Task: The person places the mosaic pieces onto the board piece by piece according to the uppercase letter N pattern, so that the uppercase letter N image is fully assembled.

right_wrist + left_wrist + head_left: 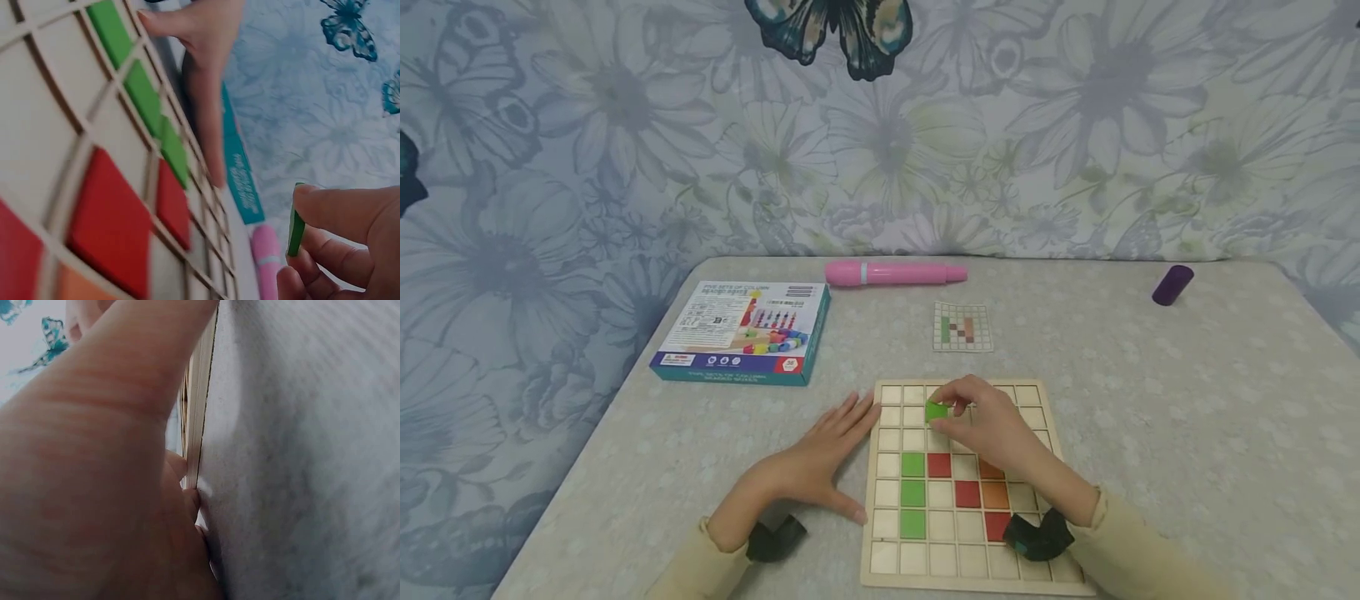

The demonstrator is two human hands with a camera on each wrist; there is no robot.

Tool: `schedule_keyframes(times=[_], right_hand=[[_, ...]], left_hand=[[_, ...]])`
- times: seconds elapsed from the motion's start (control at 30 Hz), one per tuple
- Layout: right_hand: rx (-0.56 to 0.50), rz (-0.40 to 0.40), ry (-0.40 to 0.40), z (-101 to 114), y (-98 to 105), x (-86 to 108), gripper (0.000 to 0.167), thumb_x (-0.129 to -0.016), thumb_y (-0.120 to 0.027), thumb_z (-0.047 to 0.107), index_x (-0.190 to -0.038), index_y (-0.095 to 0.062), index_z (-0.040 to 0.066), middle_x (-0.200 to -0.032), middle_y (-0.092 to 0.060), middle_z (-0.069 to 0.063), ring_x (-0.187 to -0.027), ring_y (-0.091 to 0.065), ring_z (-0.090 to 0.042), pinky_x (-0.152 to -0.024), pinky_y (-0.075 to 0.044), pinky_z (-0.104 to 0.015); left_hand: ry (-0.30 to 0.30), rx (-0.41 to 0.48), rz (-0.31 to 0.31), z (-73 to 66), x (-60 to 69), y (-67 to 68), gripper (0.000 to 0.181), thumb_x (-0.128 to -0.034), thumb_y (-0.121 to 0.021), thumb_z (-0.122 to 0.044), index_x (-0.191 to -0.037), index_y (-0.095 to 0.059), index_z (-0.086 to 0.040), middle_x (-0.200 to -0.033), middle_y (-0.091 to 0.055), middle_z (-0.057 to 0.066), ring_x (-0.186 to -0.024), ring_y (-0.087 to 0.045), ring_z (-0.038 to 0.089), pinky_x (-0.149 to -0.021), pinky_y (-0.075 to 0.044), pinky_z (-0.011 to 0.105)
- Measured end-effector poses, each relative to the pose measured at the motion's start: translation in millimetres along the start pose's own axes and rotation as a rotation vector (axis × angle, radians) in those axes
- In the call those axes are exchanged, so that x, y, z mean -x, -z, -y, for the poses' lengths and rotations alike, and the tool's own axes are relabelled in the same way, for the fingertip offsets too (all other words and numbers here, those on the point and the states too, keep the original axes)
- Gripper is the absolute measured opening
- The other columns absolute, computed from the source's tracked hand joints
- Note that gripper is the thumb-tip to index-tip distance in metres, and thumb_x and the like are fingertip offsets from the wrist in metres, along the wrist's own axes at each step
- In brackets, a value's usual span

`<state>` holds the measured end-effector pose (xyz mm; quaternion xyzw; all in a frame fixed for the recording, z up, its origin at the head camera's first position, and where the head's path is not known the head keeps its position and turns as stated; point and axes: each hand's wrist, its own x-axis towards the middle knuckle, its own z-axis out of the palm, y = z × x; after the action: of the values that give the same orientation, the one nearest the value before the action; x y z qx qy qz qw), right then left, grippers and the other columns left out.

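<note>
A wooden grid board (pixel 942 527) lies on the table. My right hand (pixel 988 421) pinches a green square tile (pixel 936 411) between thumb and fingers over the upper part of the board. In the right wrist view the green tile (pixel 296 220) is seen edge-on, apart from the grid. My left hand (pixel 820 458) rests with straight, spread fingers along the board's left edge, thumb near its side. Set in the cells are a column of three green tiles (pixel 913 491), three red tiles (pixel 967 494) running diagonally, and orange tiles (pixel 996 495) partly behind my right arm.
Behind the board lies a small grid card (pixel 962 327) with a coloured pattern. A boxed set (pixel 741 329) is at the back left, near a pink pen-shaped object (pixel 898 273). A dark purple cylinder (pixel 1172 285) lies at the back right. Flowered fabric (pixel 880 167) rises behind the table.
</note>
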<state>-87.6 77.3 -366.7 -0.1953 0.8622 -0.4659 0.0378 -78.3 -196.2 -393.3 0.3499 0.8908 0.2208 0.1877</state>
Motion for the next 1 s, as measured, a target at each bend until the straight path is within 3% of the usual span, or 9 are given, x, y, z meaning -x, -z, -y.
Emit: schedule_keyframes(times=[0.2,0.5,0.77,1.0], right_hand=[[0.013,0.038,-0.006,-2,-24,1.1,0.021,-0.077,-0.077,0.011,-0.097,-0.068,0.011,-0.085,-0.055,0.006,-0.073,-0.048,-0.014,-0.062,-0.043,-0.028],[0.177,0.065,0.045,-1,-38,-9.6,0.021,-0.072,-0.082,0.014,-0.088,-0.069,0.011,-0.08,-0.054,0.005,-0.072,-0.049,-0.011,-0.064,-0.043,-0.028],[0.252,0.092,0.06,4,-34,-7.0,0.023,-0.077,-0.077,0.011,-0.1,-0.072,0.008,-0.093,-0.066,0.001,-0.087,-0.057,-0.015,-0.076,-0.046,-0.033],[0.149,0.147,0.083,4,-7,7.6,0.032,-0.087,-0.068,0.013,-0.117,-0.065,0.006,-0.114,-0.063,-0.003,-0.105,-0.055,-0.021,-0.087,-0.045,-0.041]], left_hand=[[-0.005,0.009,0.008,-0.3,-0.4,0.1,0.123,-0.0662,-0.074,-0.061,-0.151,-0.001,-0.009,-0.155,0.007,0.007,-0.138,0.012,0.025,-0.109,0.0,0.047],[-0.006,0.016,-0.019,-3.3,1.0,2.9,0.124,-0.0647,-0.076,-0.059,-0.151,-0.005,-0.007,-0.155,0.003,0.01,-0.139,0.01,0.028,-0.108,-0.001,0.049],[-0.012,0.017,-0.014,-3.6,0.9,3.8,0.122,-0.0658,-0.077,-0.057,-0.15,-0.005,-0.006,-0.155,0.003,0.012,-0.138,0.01,0.03,-0.108,-0.002,0.051],[-0.026,0.012,-0.016,-3.0,0.5,3.2,0.122,-0.0657,-0.077,-0.056,-0.15,-0.007,-0.004,-0.155,0.002,0.014,-0.138,0.009,0.032,-0.108,-0.002,0.051]])
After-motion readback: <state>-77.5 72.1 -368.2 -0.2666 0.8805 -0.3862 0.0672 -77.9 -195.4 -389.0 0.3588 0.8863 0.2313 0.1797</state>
